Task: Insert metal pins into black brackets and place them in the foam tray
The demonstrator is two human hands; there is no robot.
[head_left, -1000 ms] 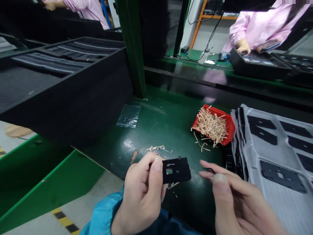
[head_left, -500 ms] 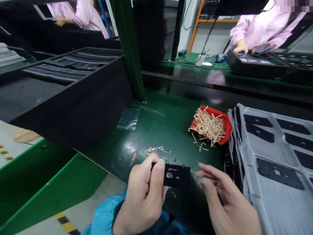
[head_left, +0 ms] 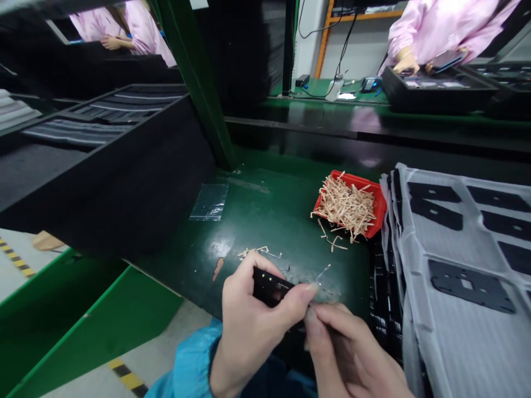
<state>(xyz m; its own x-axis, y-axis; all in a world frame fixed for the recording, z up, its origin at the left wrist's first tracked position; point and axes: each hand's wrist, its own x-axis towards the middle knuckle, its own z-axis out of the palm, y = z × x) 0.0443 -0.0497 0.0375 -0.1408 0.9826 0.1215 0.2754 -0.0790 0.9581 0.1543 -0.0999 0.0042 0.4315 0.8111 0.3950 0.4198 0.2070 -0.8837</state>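
Observation:
My left hand (head_left: 259, 320) is closed around a flat black plate (head_left: 269, 287) with small cut-outs, now tilted, its thumb along the near face. At the plate's right end my right hand (head_left: 344, 342) has thumb and forefinger pinched together, close to the left thumb tip; what lies between them is hidden. Just beyond the left thumb, a thin pale strip (head_left: 323, 272) sticks up and to the right. Several small beige and clear strips (head_left: 249, 252) lie on the green tabletop (head_left: 274, 215) past the hands.
A red bin (head_left: 378, 207) heaped with beige strips (head_left: 346, 205) stands at right, a few strips spilled before it. Stacked translucent trays (head_left: 460, 326) hold black plates (head_left: 473, 284). A clear bag (head_left: 209, 202) lies left, near a black box (head_left: 124, 182). Co-workers in pink work behind.
My right hand has moved left and closed at the plate's right end. The plate has tilted, and my left thumb has slid right along it. The camera view has shifted slightly.

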